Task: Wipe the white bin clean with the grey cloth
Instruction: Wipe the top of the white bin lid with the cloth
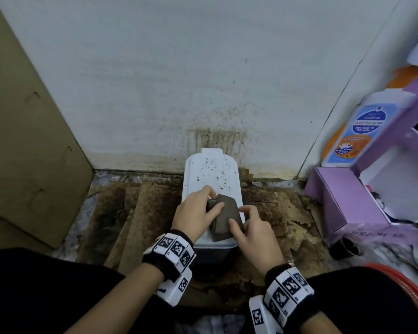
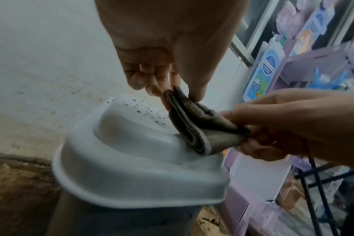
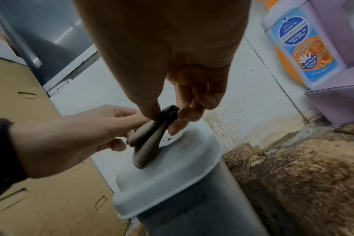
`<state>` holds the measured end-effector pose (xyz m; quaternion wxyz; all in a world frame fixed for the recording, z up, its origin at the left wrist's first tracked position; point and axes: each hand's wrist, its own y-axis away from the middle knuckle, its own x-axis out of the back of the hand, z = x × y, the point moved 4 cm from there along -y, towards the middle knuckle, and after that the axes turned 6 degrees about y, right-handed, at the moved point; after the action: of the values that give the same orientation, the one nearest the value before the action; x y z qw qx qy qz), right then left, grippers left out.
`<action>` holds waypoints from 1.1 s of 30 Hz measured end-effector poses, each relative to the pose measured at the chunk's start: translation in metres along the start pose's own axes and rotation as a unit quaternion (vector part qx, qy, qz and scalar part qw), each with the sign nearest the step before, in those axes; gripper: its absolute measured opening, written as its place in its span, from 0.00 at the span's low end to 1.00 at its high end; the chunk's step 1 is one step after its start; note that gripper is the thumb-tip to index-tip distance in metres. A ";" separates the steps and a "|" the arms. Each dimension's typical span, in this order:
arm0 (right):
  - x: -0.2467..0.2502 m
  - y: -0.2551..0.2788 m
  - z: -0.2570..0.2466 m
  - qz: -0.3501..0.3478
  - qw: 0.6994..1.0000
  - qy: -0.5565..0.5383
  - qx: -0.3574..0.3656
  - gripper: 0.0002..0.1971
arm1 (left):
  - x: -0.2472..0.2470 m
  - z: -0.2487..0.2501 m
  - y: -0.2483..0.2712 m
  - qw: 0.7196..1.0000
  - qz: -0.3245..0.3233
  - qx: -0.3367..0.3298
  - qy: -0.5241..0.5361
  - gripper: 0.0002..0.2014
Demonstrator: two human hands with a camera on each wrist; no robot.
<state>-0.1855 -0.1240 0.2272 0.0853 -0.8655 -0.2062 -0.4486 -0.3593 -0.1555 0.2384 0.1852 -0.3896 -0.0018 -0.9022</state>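
Two hands, left [image 1: 195,214] and right [image 1: 250,229], pinching folded grey cloth [image 1: 225,216] mid-frame atop speckled white plastic bin lid [image 1: 209,168], long axis toward wall; right-edge bottle [image 1: 356,131] reading "Anti-Bacterial".

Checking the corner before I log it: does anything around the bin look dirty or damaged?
Yes. Dark specks dot the far half of the white bin lid, brown streaks stain the wall behind it, and the floor covering is stained and peeling.

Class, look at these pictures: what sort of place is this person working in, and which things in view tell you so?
Probably a grubby household storage or utility corner. Clues: a lidded white bin against a stained wall, a body-wash bottle on a purple shelf unit, and flattened cardboard leaning alongside.
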 end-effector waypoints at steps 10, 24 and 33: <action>0.004 0.004 -0.016 0.025 0.980 0.197 0.002 0.24 | -0.013 -0.002 -0.011 0.995 -0.012 -0.076 -0.061 0.11; -0.039 -0.004 -0.019 -0.074 0.971 0.170 0.154 0.34 | 0.003 -0.065 0.036 0.985 -0.023 0.115 0.127 0.46; -0.050 -0.024 -0.012 0.003 0.972 0.184 0.145 0.32 | -0.018 -0.084 0.053 0.974 -0.058 0.078 0.207 0.56</action>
<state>-0.2309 -0.1202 0.1928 0.2480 -0.7466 -0.2477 -0.5655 -0.3886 -0.2116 0.1598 0.1592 -0.1780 -0.0568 -0.9694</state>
